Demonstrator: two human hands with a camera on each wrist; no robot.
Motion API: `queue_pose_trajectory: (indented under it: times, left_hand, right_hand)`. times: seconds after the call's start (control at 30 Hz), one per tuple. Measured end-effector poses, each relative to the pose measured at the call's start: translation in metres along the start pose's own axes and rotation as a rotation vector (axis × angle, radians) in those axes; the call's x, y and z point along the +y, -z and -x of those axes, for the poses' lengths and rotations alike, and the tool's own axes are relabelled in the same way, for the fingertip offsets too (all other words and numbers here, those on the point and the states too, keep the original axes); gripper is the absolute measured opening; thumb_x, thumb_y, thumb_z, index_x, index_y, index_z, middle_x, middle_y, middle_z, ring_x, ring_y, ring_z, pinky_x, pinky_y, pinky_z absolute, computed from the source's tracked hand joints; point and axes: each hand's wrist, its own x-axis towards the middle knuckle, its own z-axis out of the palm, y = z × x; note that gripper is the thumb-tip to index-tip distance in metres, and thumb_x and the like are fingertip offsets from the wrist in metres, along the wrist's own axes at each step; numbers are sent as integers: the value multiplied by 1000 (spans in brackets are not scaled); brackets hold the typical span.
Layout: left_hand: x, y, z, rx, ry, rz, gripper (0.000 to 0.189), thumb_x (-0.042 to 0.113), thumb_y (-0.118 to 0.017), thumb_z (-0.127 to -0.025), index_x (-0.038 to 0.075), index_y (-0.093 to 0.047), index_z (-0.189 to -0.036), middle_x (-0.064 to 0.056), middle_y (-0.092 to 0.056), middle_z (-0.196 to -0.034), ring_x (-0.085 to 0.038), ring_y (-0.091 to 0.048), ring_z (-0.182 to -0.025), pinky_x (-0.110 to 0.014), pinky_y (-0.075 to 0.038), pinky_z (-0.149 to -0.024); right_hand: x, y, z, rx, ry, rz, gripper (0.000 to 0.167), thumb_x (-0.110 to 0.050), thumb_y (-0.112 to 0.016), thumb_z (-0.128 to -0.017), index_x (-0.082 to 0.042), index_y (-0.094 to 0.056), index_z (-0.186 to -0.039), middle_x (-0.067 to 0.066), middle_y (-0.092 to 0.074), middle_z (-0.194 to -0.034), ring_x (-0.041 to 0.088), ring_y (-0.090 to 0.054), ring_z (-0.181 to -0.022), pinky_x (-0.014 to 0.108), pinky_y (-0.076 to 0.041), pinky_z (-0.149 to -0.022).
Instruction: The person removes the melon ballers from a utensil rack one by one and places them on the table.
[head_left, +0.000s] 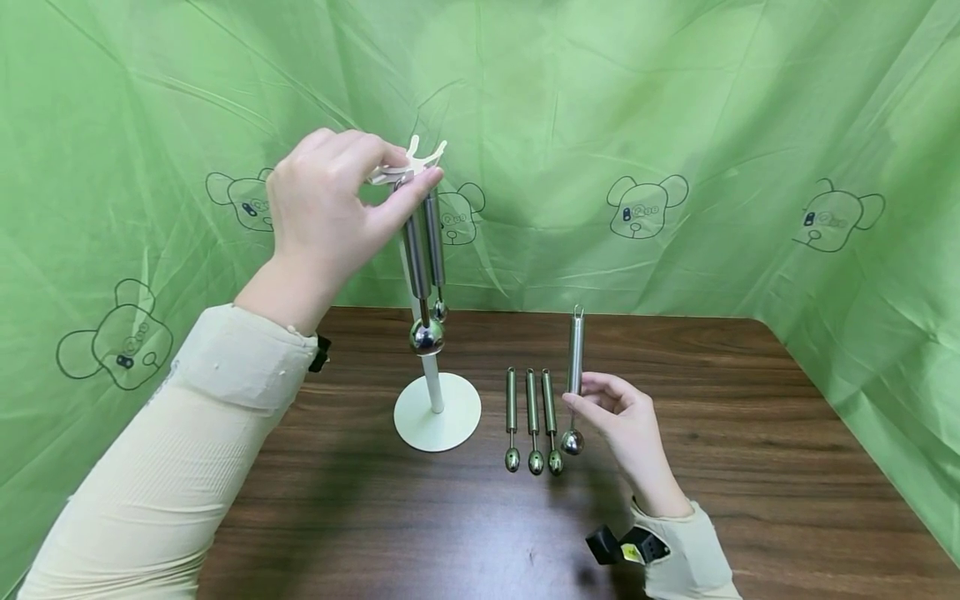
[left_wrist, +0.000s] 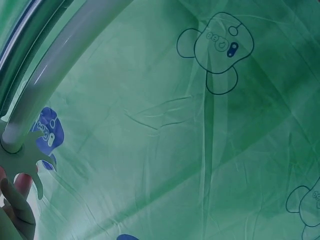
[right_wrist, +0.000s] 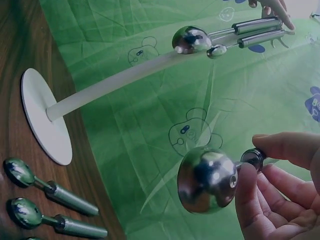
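A white stand (head_left: 435,383) rises from a round base and carries a hook top (head_left: 427,158). My left hand (head_left: 330,187) pinches that hook top between thumb and fingers. From it hang a metal scoop with a large round bowl (head_left: 427,337) and a melon baller with a smaller bowl (head_left: 440,312). Right of the stand, my right hand (head_left: 618,421) grips a metal scoop (head_left: 576,350) by the lower handle, hanging loop up and bowl down. The right wrist view shows this scoop's rounded bowl (right_wrist: 207,180) close up, with thumb and fingers around the handle's end.
Three small melon ballers (head_left: 532,400) lie side by side on the brown wooden table (head_left: 750,467), between the stand and my right hand. A green curtain (head_left: 555,167) with printed bear faces hangs behind the table and along its sides.
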Motion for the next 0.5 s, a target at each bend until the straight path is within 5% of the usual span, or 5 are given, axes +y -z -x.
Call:
queue_pose_trajectory:
  times: [0.5]
  left_hand:
    - [2,2,1,-5,4,8,45,54,-65,-91,9,-73,-87,-6,-77,-86,-29,-61,-72,-34,-38,-52]
  right_hand:
    - [20,6,-7,-17,-48,-2,35,1,-73,-84,11,-61,-116,-9,-67,-81,5,-65,-64,26,-58,-64]
